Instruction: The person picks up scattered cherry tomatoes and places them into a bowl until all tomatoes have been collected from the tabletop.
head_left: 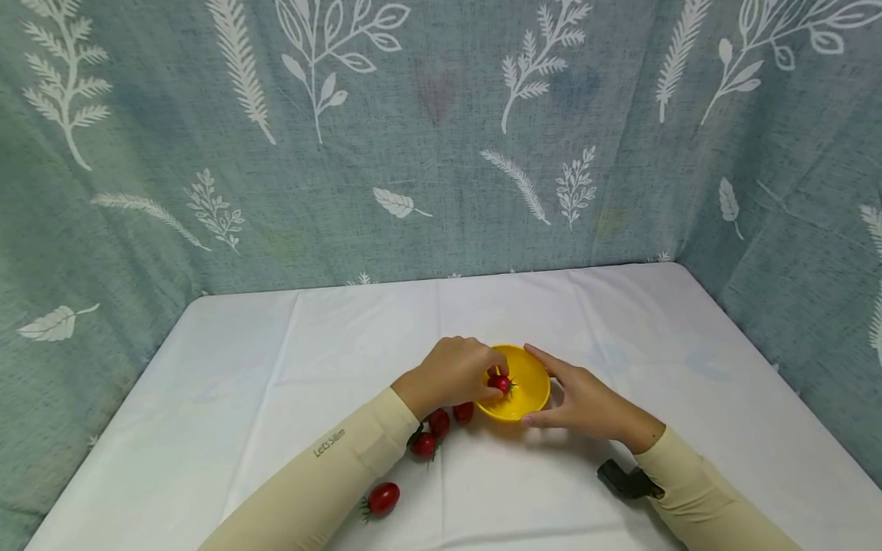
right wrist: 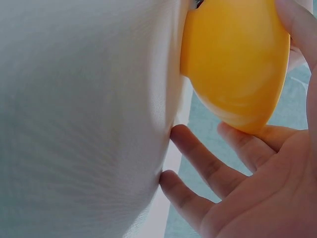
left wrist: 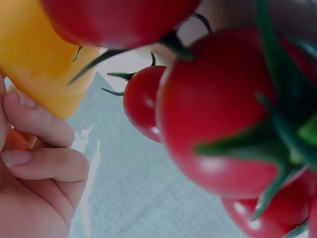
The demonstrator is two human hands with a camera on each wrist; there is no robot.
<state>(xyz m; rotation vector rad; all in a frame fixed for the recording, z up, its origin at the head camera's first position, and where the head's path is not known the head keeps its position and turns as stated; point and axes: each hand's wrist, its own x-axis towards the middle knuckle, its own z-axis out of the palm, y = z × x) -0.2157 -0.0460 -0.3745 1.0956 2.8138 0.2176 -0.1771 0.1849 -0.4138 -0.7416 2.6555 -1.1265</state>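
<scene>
Pinching looks right: left grip [head_left: 458, 373] has a tomato [head_left: 501, 383] in or just above the yellow bowl [head_left: 532, 386], right grip [head_left: 586, 399] spread wide against that. Likely light, slick, bruisable, so hold its sides gently.

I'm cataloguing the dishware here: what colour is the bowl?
The bowl is yellow, seen best in the head view.

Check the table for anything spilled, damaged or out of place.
Nothing stands out: the yellow bowl stands upright, the right hand at its rim; the left hand pinches a tomato. The other tomatoes lie loose on the cloth, and no split or spill shows.
</scene>
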